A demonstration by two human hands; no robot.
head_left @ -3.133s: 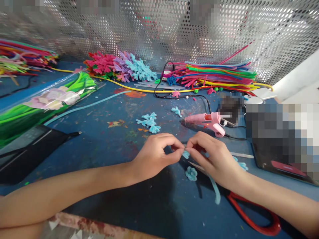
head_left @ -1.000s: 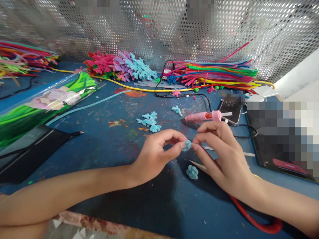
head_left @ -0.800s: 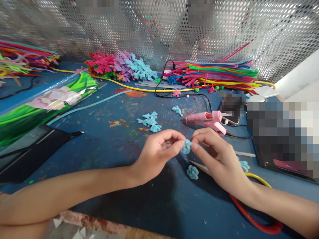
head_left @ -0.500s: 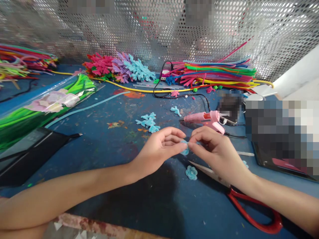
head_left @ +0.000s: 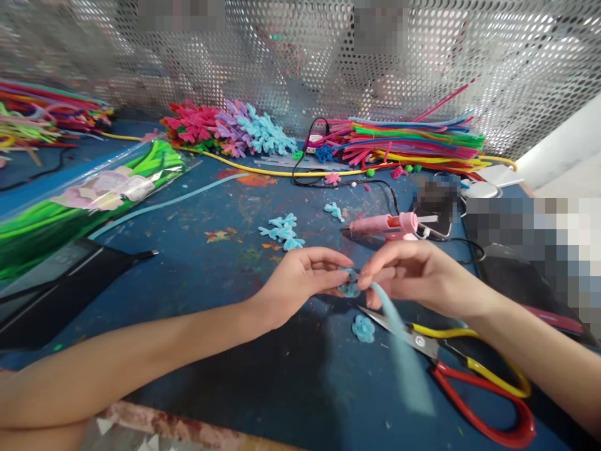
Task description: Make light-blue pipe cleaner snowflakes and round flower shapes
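Note:
Between the thumb and fingers of my left hand (head_left: 300, 282) is a small light-blue pipe-cleaner flower (head_left: 350, 285). My right hand (head_left: 410, 272) pinches a light-blue pipe cleaner (head_left: 399, 338) close beside that flower; its loose end hangs down toward me, blurred by motion. Whether the strip is joined to the flower I cannot tell. A finished-looking blue flower (head_left: 363, 329) lies on the table just below my hands. Next to it rest scissors (head_left: 425, 344) with one red and one yellow handle, partly under my right forearm.
A pink glue gun (head_left: 382, 223) lies beyond my right hand, its tip pointing left. Blue branched pieces (head_left: 282, 232) sit ahead. Bundled pipe cleaners (head_left: 417, 141) line the perforated metal screen (head_left: 300, 62). A bag of green pipe cleaners (head_left: 107, 188) and a black case (head_left: 66, 288) are at left.
My right hand has turned and shifted slightly right, with the blue strip now hanging from it. More of the scissors shows. My left hand keeps the flower in nearly the same spot.

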